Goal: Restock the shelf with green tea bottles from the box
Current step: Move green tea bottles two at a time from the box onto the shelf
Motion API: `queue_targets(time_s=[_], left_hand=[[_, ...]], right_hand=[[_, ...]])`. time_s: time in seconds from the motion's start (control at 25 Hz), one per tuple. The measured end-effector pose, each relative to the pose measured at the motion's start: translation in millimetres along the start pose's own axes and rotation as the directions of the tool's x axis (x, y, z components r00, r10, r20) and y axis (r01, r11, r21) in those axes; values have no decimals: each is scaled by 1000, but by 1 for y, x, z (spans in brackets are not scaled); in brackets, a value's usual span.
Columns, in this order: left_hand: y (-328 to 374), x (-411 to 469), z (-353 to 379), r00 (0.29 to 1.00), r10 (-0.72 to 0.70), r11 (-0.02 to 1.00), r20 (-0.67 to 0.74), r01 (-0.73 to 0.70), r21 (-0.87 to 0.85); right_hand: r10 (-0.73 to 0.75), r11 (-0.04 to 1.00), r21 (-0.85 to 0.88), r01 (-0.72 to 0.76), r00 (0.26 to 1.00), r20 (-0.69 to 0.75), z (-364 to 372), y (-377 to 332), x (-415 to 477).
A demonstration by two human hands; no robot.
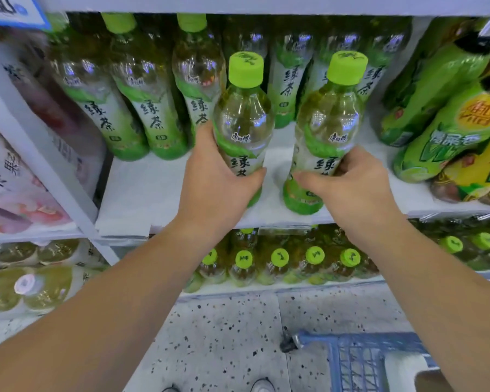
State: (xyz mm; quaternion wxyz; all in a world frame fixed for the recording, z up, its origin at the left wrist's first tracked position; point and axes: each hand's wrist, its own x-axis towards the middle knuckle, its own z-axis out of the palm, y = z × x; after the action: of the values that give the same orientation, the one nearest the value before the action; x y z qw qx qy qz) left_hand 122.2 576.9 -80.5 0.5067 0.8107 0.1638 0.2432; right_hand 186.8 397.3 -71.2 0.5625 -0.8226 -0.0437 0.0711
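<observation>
fingers (pixel 252 172) of each hand curled tight around a clear ribbed green tea bottle (pixel 242 120), both upright on the smooth white shelf (pixel 153 190)

Blue cart (pixel 359 363) — cropped by frame edge

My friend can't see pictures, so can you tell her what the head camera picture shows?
A person's left hand and right hand each hold a clear plastic green tea bottle with a lime-green cap, the left one and the right one, at the front of a white shop shelf. Matching bottles stand in a row behind, and a blue cart sits on the speckled floor below.
</observation>
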Motion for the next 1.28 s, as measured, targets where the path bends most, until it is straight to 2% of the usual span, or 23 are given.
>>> queue_targets(time_s=[0.24, 0.36, 0.44, 0.52, 0.68, 0.8, 0.92, 1.28], left_hand=[[-15, -2, 6, 997, 71, 996, 10, -71, -46], [-32, -10, 0, 995, -11, 998, 98, 5, 68], [-43, -17, -4, 991, -75, 988, 115, 58, 147], [-51, -21, -5, 988, -122, 985, 99, 108, 135], [-57, -25, 0, 971, -240, 971, 9, 240, 5], [-56, -15, 7, 969, -245, 963, -32, 247, 109], [-52, 5, 13, 957, -287, 948, -45, 291, 131], [-45, 36, 27, 913, -397, 874, -91, 406, 266]], right_hand=[[-90, 992, 97, 83, 993, 71, 3, 17, 5], [-107, 989, 116, 97, 990, 90, 4, 21, 6], [-89, 995, 62, 83, 991, 98, 3, 26, 3], [-52, 998, -27, 54, 997, 63, 2, 35, -3], [-73, 997, -15, 74, 997, 5, 6, 57, -10], [-125, 989, -79, 126, 992, 16, 12, 56, 1], [-164, 979, -121, 163, 987, 3, 17, 53, 21], [-197, 971, -139, 196, 980, 3, 32, 47, 74]])
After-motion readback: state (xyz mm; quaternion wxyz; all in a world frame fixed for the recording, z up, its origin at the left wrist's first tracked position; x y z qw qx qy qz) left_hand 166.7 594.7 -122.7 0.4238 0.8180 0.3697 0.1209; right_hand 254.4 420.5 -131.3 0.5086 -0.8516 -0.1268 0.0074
